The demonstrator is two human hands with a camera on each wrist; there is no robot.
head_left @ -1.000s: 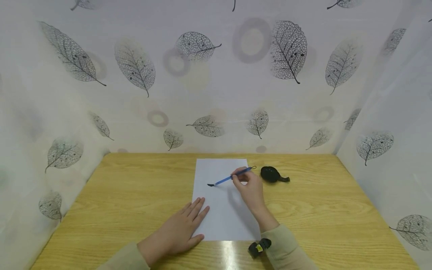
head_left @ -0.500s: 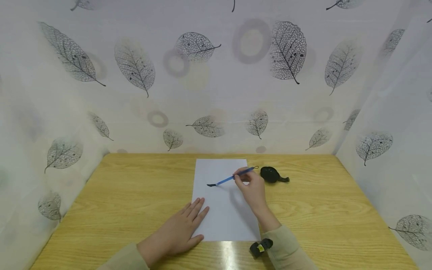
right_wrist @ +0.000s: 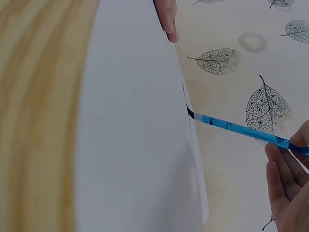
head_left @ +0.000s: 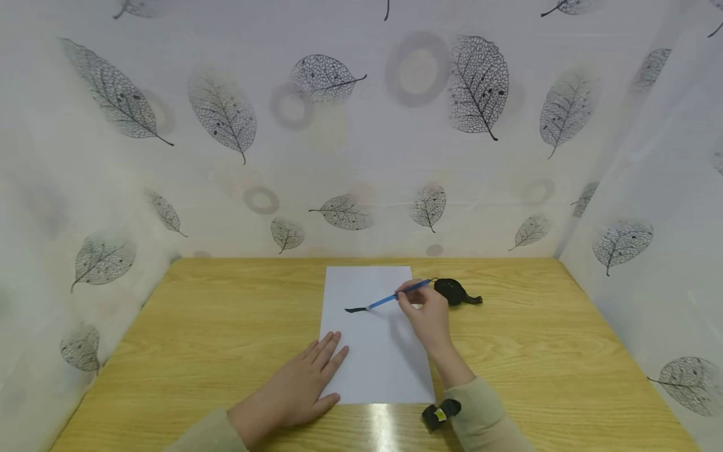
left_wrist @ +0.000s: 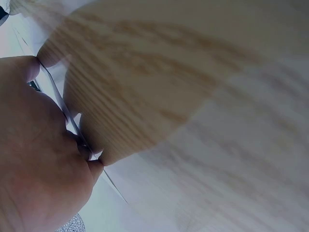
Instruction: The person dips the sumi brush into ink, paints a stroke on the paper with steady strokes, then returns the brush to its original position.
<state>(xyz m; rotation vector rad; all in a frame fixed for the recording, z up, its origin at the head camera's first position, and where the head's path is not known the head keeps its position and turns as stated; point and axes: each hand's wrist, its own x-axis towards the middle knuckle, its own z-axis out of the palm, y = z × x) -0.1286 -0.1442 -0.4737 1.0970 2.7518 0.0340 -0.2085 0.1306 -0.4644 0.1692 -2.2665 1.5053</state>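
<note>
A white sheet of paper (head_left: 375, 358) lies on the wooden table. My left hand (head_left: 299, 386) rests flat across its lower left edge, fingers straight; the left wrist view shows that hand (left_wrist: 43, 145) at the paper's edge. Between thumb and fingers, my right hand (head_left: 429, 317) pinches a blue brush (head_left: 384, 302) with a hanging loop at its end. The brush slants down to the left, its dark tip on the paper at the right end of a short black stroke (head_left: 354, 309). In the right wrist view the blue brush (right_wrist: 241, 129) touches the sheet with its bristles bent.
A black dish with a short handle (head_left: 450, 292) sits on the table (head_left: 525, 339) right of the paper, just beyond my right hand. A black strapped device (head_left: 440, 414) is at my right cuff. Leaf-patterned cloth (head_left: 373, 157) surrounds the table at the back and sides.
My right hand has moved slightly to the right with the brush, and the black stroke has grown longer. My left hand stays in place on the paper.
</note>
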